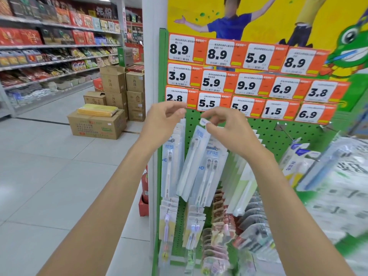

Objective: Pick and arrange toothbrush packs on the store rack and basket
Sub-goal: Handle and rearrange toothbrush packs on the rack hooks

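A green pegboard rack (278,134) carries hanging toothbrush packs. My right hand (229,130) pinches the white top tab of a single-brush toothbrush pack (194,162), which hangs tilted to the left in front of a two-brush pack (211,170). My left hand (161,122) is raised beside it, fingers curled just above the left column of packs (171,166). Its fingertips are blurred, so I cannot tell whether they hold a peg. More packs (193,232) hang in lower rows.
Orange price tags (247,84) cover the rack's top. Bare hooks (282,130) stick out at the right, next to blurred packs (298,162). Stacked cardboard boxes (95,124) stand on the tiled aisle floor at the left. Snack shelves (49,56) run behind them.
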Demonstrator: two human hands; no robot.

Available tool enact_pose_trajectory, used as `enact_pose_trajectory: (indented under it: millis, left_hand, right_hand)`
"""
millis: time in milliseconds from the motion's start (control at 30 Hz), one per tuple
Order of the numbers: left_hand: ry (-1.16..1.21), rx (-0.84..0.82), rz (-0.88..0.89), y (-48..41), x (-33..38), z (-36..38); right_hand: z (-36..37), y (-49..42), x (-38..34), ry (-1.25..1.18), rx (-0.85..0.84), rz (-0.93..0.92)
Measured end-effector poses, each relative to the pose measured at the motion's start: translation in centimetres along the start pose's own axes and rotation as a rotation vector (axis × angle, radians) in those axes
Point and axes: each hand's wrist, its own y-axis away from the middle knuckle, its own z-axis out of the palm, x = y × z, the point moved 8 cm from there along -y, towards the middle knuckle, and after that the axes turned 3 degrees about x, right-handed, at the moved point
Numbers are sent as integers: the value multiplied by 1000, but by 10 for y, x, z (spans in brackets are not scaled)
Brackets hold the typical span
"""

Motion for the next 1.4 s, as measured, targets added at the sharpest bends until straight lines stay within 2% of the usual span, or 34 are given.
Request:
enact_pose_trajectory:
  millis: [133, 267, 367, 467, 700, 833, 1133, 1233, 1400]
  left_hand:
    - [-12, -160, -4, 8, 13, 28]
    - [54, -139, -33, 9, 16, 36]
    - [195, -65, -68, 12, 18, 33]
    - [336, -22, -124, 15, 17, 33]
    - [383, 116, -151, 13, 14, 24]
    - [315, 150, -140, 12, 13, 23]
    - [371, 230, -208, 10, -2, 20]
    - [349, 211, -190, 13, -1, 22]
    - [166, 115, -91, 21, 5, 27]
  right_hand:
    - [-18, 2, -2, -225, 153, -20]
    - [-23, 7, 1, -327, 239, 21]
    - [-16, 13, 12, -404, 182, 136]
    - [-4, 20, 14, -370, 111, 153]
    - [10, 25, 14, -346, 64, 182]
    - [18, 32, 16, -376, 79, 195]
    - [40, 63, 21, -463, 4, 282]
    - [43, 69, 28, -501, 69, 335]
    - [37, 76, 27, -622, 218, 349]
